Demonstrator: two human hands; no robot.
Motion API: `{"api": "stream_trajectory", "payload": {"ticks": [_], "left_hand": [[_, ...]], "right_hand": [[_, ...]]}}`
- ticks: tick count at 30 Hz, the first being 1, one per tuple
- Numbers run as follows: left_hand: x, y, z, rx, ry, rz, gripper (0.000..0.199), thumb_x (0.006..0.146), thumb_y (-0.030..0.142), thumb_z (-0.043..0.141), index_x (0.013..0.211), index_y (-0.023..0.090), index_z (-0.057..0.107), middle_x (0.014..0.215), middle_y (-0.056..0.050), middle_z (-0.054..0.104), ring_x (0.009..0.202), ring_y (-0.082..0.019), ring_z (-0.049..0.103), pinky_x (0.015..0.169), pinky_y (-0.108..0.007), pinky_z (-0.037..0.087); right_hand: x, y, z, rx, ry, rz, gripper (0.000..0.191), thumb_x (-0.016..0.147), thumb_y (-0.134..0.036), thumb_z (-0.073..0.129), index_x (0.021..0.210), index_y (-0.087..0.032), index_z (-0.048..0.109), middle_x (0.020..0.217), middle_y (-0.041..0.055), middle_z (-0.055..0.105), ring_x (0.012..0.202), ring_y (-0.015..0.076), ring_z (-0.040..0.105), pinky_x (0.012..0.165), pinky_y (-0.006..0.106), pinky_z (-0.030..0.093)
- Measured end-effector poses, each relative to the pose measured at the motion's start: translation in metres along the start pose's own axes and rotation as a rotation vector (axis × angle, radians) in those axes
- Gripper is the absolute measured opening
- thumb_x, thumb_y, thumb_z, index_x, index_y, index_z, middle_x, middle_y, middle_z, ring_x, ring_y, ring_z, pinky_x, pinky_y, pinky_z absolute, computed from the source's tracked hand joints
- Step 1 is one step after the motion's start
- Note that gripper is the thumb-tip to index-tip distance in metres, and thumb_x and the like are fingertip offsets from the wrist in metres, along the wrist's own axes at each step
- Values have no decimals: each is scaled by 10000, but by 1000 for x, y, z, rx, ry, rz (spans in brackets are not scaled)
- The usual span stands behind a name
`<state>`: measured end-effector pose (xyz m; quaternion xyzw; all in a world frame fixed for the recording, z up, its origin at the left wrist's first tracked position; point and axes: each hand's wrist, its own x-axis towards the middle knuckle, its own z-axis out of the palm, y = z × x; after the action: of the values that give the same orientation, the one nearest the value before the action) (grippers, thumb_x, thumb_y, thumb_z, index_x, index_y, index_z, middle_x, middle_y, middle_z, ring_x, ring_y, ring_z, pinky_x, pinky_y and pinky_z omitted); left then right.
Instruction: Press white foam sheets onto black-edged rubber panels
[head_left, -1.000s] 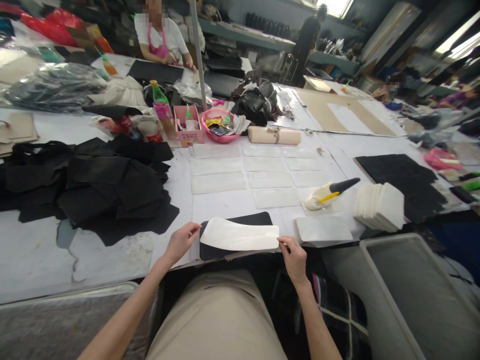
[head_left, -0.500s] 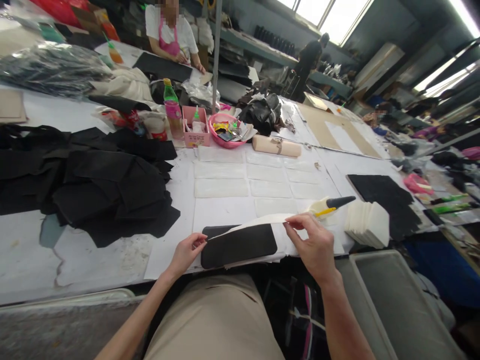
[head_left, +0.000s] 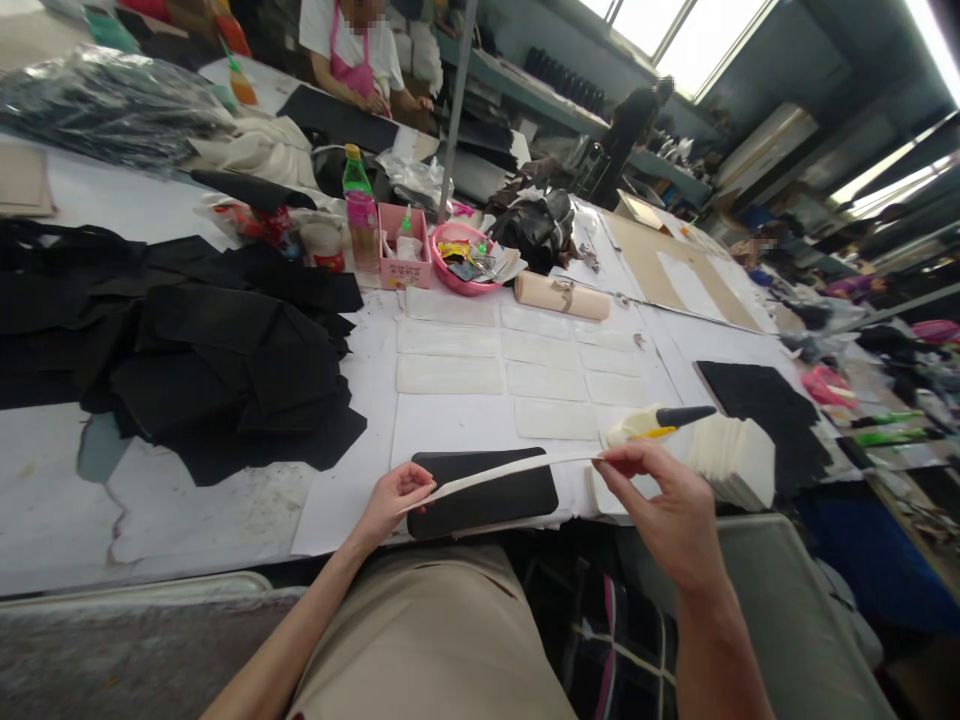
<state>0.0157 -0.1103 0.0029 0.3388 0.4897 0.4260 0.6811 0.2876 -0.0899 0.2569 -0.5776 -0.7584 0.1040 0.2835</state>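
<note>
A thin white sheet (head_left: 510, 469), seen nearly edge-on, is stretched between my two hands. My left hand (head_left: 401, 497) pinches its left end, and my right hand (head_left: 660, 495) pinches the right end between thumb and fingers. Beneath it, at the table's front edge, lies a black rounded-corner panel (head_left: 480, 505). White rectangular pieces (head_left: 450, 375) are laid out in rows on white paper beyond. Just past my right hand are a pale container with a dark-handled tool (head_left: 684, 415) and a yellow stick. A stack of white pieces (head_left: 731, 460) stands to its right.
Black fabric pieces (head_left: 225, 350) are heaped at left. Behind the rows stand a bottle (head_left: 361, 215), a pink box (head_left: 405, 255), a pink basket (head_left: 465, 275) and a beige roll (head_left: 562, 297). A grey bin (head_left: 795, 620) sits low at right. A co-worker (head_left: 356, 60) works across the table.
Both hands have shifted right with the white sheet. It has turned more edge-on and sits slightly lower over the black panel. The camera view has shifted a little.
</note>
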Motion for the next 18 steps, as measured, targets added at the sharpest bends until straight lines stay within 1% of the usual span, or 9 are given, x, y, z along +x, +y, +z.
{"api": "stream_trajectory", "payload": {"ticks": [5, 8, 14, 18], "left_hand": [[-9, 9, -6, -10, -67, 11, 302, 759, 431, 686, 872, 164, 599, 882, -59, 688, 765, -175, 672, 670, -300, 541], [-9, 10, -4, 3, -116, -3, 317, 762, 442, 687, 894, 166, 605, 872, -64, 695, 814, -188, 678, 731, -318, 544], [-4, 1, 6, 6, -76, -35, 350, 694, 451, 753, 824, 166, 596, 772, -49, 713, 725, -175, 679, 690, -297, 536], [-6, 0, 11, -11, -45, -36, 307, 731, 431, 726, 821, 162, 610, 724, -42, 717, 674, -157, 665, 666, -275, 524]], "right_hand": [[-3, 3, 0, 12, -6, 32, 106, 863, -323, 643, 847, -219, 654, 761, -1, 654, 667, 138, 603, 653, 259, 515], [-6, 5, -1, 21, -8, 54, 98, 858, -315, 650, 840, -219, 655, 758, -7, 654, 670, 133, 602, 654, 252, 511], [-11, 7, -3, 25, 5, 86, 130, 858, -338, 643, 833, -211, 659, 753, 3, 655, 668, 141, 595, 645, 262, 514], [-15, 10, -4, 49, 10, 123, 144, 851, -346, 652, 819, -205, 664, 747, 2, 655, 665, 137, 593, 645, 257, 513]]}}
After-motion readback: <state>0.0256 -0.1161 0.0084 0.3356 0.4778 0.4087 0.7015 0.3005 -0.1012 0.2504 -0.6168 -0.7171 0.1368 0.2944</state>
